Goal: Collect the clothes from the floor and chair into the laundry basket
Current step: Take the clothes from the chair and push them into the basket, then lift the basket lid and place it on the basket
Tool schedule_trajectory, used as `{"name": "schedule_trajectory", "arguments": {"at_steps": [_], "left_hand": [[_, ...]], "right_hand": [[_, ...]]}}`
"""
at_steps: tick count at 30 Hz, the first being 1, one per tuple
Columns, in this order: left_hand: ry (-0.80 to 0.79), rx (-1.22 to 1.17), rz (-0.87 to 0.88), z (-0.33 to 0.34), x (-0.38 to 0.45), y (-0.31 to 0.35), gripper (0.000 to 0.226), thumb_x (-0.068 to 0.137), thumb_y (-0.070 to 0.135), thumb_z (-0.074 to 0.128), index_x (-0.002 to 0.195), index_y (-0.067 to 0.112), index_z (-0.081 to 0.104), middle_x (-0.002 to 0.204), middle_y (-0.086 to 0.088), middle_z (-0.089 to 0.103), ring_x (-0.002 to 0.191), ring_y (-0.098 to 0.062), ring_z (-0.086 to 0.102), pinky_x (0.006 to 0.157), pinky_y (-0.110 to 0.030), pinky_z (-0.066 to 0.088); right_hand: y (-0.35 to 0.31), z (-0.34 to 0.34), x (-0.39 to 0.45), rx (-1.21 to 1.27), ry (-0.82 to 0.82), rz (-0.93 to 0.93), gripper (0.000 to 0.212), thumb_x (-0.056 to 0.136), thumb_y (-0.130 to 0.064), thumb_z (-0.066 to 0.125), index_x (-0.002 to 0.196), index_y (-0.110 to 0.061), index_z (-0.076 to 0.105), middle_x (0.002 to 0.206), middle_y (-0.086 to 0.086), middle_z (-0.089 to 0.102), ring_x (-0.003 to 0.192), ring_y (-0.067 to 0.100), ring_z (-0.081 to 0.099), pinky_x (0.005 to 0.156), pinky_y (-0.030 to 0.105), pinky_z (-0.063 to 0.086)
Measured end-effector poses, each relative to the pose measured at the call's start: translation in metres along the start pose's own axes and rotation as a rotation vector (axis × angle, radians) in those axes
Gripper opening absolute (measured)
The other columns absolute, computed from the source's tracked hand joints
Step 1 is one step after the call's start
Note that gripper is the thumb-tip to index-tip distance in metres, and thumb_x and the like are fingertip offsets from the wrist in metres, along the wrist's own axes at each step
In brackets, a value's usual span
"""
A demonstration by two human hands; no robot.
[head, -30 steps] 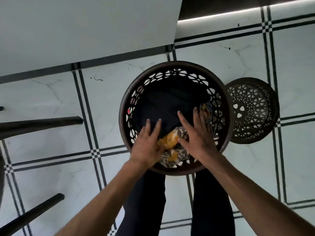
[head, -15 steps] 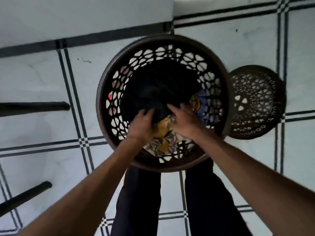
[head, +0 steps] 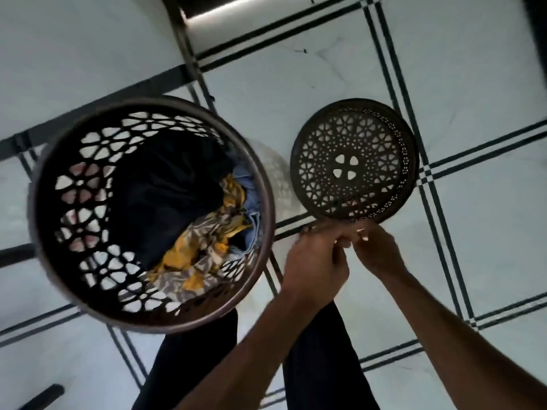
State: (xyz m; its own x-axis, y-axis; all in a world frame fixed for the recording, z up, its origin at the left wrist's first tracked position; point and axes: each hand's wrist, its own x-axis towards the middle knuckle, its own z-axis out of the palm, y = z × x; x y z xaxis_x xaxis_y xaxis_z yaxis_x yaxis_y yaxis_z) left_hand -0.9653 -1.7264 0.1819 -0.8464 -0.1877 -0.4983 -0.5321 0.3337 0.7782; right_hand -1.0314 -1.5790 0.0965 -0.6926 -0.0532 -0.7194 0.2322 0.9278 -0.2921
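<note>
Basket point(head: 268, 202): sitting on the tiled floor, clothes point(head: 177, 208) lying inside.
Lid point(head: 353, 162): lying just right of the basket.
Left hand point(head: 315, 261): fingers curling at the lid's near rim; grip unclear.
Right hand point(head: 377, 250): doing likewise, touching the left hand.

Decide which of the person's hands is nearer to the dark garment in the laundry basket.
Left. The left hand is just outside the basket's right rim, closer to the dark garment. The right hand is farther right, at the lid's near edge.
</note>
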Motion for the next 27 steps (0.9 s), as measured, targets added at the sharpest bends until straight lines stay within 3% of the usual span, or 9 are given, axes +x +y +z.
{"name": "schedule_trajectory", "arguments": {"at_steps": [3,6,9,11,13,16,19,23,27], "left_hand": [[-0.112,-0.048,-0.296,0.074,0.049,-0.067,0.024,0.087,0.016,0.050,0.095,0.031,0.066,0.093,0.004,0.074,0.093,-0.021,0.069,0.088,-0.038,0.055],[-0.128,-0.013,-0.584,0.125,0.095,-0.118,0.025,0.094,0.023,0.050,0.101,0.018,0.073,0.106,-0.006,0.073,0.106,-0.027,0.065,0.089,-0.035,0.051],[-0.060,-0.038,-0.587,0.150,0.109,-0.138,0.025,0.099,0.023,0.045,0.089,0.012,0.065,0.081,0.003,0.060,0.079,-0.015,0.057,0.062,-0.024,0.038],[-0.062,-0.051,-0.572,0.163,0.108,-0.154,0.020,0.097,0.026,0.048,0.093,0.016,0.066,0.085,0.009,0.064,0.080,-0.009,0.058,0.066,-0.018,0.043],[-0.047,-0.105,-0.597,0.169,0.102,-0.167,0.020,0.088,0.032,0.051,0.091,0.024,0.069,0.095,0.004,0.074,0.088,-0.014,0.067,0.081,-0.034,0.055],[0.019,-0.184,-0.716,0.165,0.092,-0.170,0.021,0.076,0.039,0.050,0.070,0.036,0.070,0.091,-0.003,0.077,0.090,-0.030,0.071,0.087,-0.050,0.055],[0.058,-0.233,-0.712,0.143,0.087,-0.136,0.024,0.078,0.043,0.051,0.075,0.032,0.072,0.077,0.007,0.071,0.091,-0.032,0.071,0.087,-0.049,0.055],[0.061,-0.211,-0.575,0.085,0.094,-0.049,0.023,0.098,0.019,0.051,0.080,0.028,0.063,0.062,0.016,0.067,0.063,0.007,0.065,0.069,-0.015,0.052],[0.145,-0.064,-0.314,0.027,0.114,0.008,0.018,0.097,0.015,0.051,0.101,0.022,0.067,0.100,0.000,0.071,0.091,-0.014,0.066,0.086,-0.034,0.054]], "right_hand": [[0.056,0.038,0.057,-0.210,-0.126,-0.028,0.040,0.093,-0.034,0.058,0.129,-0.015,0.059,0.131,0.011,0.063,0.123,0.037,0.055,0.099,0.046,0.046],[0.095,0.089,0.121,-0.384,-0.117,-0.300,0.060,0.079,-0.042,0.069,0.125,-0.003,0.062,0.115,0.024,0.066,0.109,0.045,0.062,0.089,0.052,0.052],[0.115,0.140,0.163,-0.487,-0.113,-0.429,0.069,0.054,-0.031,0.090,0.111,0.004,0.068,0.101,0.032,0.069,0.090,0.049,0.069,0.073,0.056,0.058],[0.107,0.152,0.170,-0.561,-0.073,-0.467,0.055,0.064,-0.025,0.077,0.111,0.003,0.070,0.101,0.029,0.070,0.089,0.048,0.070,0.072,0.056,0.059],[0.102,0.151,0.168,-0.570,-0.057,-0.487,0.050,0.068,-0.022,0.065,0.113,0.001,0.070,0.099,0.027,0.070,0.090,0.047,0.069,0.077,0.054,0.057],[0.095,0.132,0.153,-0.357,0.024,-0.465,0.044,0.076,-0.020,0.054,0.113,-0.004,0.071,0.096,0.023,0.070,0.086,0.045,0.068,0.075,0.049,0.054],[0.088,0.092,0.130,-0.036,0.152,-0.435,0.031,0.077,-0.002,0.068,0.107,-0.006,0.073,0.097,0.017,0.074,0.088,0.040,0.071,0.077,0.043,0.056],[0.038,-0.006,0.097,0.227,0.297,-0.441,0.017,0.091,-0.007,0.060,0.103,0.000,0.070,0.095,0.016,0.073,0.088,0.032,0.068,0.078,0.026,0.044],[-0.016,-0.101,0.086,0.715,0.468,-0.166,0.023,0.087,-0.023,0.057,0.098,-0.007,0.069,0.087,0.011,0.072,0.080,0.025,0.064,0.068,0.027,0.043]]}}
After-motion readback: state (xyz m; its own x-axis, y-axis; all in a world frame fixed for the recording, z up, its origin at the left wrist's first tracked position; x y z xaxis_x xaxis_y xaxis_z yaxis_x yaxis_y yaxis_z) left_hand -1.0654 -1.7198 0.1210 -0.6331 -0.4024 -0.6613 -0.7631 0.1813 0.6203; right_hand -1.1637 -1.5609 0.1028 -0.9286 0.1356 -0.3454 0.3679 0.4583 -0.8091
